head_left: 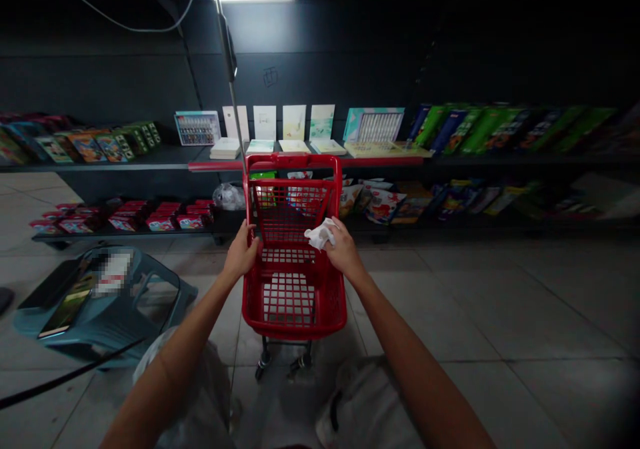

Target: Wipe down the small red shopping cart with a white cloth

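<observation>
The red plastic shopping cart (290,268) stands upright on the tiled floor (480,289), between the hands; from here it looks light, stiff and smooth, best held by both side rims (341,309); the left hand (242,252) clasps one rim; the right hand (343,248) pinches a white tissue (320,234), likely soft and easily torn.

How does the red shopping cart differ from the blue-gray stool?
The shopping cart is red; the plastic stool is blue-gray. The cart has small grid openings; the stool has a large side opening. The left hand touches the cart, while the stool has flat objects lying on top. Both stand on the tiled floor.
</observation>
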`<state>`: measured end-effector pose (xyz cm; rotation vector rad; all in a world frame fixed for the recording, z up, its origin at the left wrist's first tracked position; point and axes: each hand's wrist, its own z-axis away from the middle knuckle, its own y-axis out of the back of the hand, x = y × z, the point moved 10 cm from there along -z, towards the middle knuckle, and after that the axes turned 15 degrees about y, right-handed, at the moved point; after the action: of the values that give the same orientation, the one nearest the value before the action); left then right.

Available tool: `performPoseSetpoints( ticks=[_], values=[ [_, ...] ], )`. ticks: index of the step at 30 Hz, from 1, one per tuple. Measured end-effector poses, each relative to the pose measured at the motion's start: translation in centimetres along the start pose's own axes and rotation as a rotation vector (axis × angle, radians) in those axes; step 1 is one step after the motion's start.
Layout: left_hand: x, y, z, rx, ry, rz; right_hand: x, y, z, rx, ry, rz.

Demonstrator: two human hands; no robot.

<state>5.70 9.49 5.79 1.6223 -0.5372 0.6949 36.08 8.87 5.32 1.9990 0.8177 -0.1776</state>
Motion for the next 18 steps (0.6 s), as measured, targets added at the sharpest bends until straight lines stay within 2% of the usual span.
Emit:
performPoseSetpoints(
  ticks=[3, 5, 7, 9, 10, 12, 14, 16, 18],
  values=[
    [-1.0, 0.3, 0.7, -0.021, 0.013, 0.04, 0.3, 0.5, 0.1, 0.036, -0.008, -0.003],
    [-1.9, 0.8, 1.2, -0.012, 0.035, -0.024, 0.5, 0.7, 0.1, 0.047, -0.009, -0.01],
    [-3.2, 1.4, 1.6, 0.001, 0.058, -0.174, 0.5, 0.9, 0.1, 0.055, -0.004, -0.016],
    [-5.6, 2.0, 1.8, -0.024, 0.093, -0.398, 0.5, 1.0, 0.1, 0.059, -0.006, -0.02],
    [-7.2, 2.3, 1.9, -0.06, 0.119, -0.521, 0.5, 1.1, 0.2, 0.059, -0.011, -0.021],
    [-12.2, 3.7, 2.4, -0.171, 0.269, -0.698, 0.5, 1.1, 0.2, 0.051, -0.02, -0.02],
    [-17.3, 5.8, 3.7, -0.283, 0.444, -0.732, 0.6, 1.0, 0.2, 0.041, -0.024, -0.013],
    [-20.9, 8.6, 5.2, -0.27, 0.515, -0.744, 0.6, 1.0, 0.2, 0.031, -0.022, -0.001],
    [-23.9, 11.8, 7.2, -0.181, 0.605, -0.751, 0.8, 0.8, 0.2, 0.025, -0.024, 0.011]
  ],
)
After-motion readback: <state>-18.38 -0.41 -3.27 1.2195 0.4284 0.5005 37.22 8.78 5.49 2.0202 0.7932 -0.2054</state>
